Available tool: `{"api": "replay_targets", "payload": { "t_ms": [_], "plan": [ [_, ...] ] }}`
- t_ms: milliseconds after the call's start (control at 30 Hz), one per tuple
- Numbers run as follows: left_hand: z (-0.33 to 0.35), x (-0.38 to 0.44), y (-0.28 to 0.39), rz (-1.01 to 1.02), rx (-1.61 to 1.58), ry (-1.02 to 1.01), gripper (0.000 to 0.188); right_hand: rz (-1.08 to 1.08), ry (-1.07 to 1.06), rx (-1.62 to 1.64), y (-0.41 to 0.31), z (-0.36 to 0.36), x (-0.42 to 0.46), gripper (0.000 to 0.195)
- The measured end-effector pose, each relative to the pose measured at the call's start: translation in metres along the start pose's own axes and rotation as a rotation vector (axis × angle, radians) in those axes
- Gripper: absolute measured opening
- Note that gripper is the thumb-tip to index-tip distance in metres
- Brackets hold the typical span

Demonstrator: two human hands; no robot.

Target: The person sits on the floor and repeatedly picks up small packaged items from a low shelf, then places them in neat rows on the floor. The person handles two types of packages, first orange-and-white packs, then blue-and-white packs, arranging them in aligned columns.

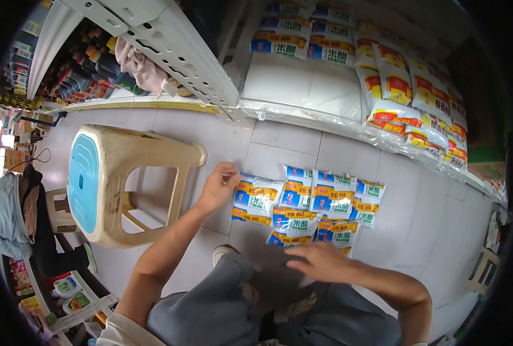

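Note:
Several blue, white and orange plastic pouches of rice vinegar [333,197] lie on the grey tiled floor before me, some overlapping. My left hand [220,185] is at the upper left corner of the leftmost pouch [258,199], thumb and fingers bent near its edge; whether it grips the pouch is not clear. Just below the nearest pouches [294,227], my right hand [319,261] hovers with its fingers apart and nothing in it. Matching pouches [281,38] sit at the back of the low white shelf [301,84], beside red and yellow pouches [429,86].
A beige plastic stool [113,177] with a blue top stands at the left. Beyond it is another person [35,220]. A perforated white shelf upright [183,52] rises by the low shelf, with bottles [83,69] and a pink cloth [139,65] to its left.

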State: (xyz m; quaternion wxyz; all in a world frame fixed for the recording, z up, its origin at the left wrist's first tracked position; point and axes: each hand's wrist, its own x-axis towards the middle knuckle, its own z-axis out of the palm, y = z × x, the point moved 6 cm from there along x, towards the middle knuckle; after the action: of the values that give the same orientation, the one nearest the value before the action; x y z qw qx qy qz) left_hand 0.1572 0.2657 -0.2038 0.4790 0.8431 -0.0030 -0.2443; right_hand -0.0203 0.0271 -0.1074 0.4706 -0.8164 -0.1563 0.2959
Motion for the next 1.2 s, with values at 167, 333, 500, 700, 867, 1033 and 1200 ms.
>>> {"api": "replay_targets", "payload": {
  "t_ms": [167,333,500,700,867,1033,1200],
  "plan": [
    [0.004,-0.009,0.015,0.016,-0.028,-0.064,0.032,-0.112,0.402,-0.122,-0.028,-0.126,0.059,0.023],
    [0.013,-0.018,0.031,-0.003,-0.119,-0.114,0.023,0.153,0.759,0.059,-0.012,-0.243,0.157,0.039],
    [0.011,-0.033,0.032,-0.056,-0.214,-0.169,0.02,0.423,0.772,0.723,0.021,-0.273,0.209,0.052],
    [-0.006,-0.054,0.023,-0.08,-0.265,-0.171,0.02,0.3,0.809,0.818,0.03,-0.275,0.232,0.037],
    [0.001,-0.053,0.029,-0.043,-0.322,-0.201,0.022,0.16,0.987,0.841,0.017,-0.275,0.211,0.019],
    [0.013,-0.055,0.051,-0.044,-0.465,-0.275,0.028,-0.054,0.898,1.017,-0.02,-0.248,0.161,0.017],
    [0.04,-0.077,0.084,-0.156,-0.852,-0.522,0.053,-0.158,0.773,0.9,-0.07,-0.201,0.084,0.027]
  ]
}}
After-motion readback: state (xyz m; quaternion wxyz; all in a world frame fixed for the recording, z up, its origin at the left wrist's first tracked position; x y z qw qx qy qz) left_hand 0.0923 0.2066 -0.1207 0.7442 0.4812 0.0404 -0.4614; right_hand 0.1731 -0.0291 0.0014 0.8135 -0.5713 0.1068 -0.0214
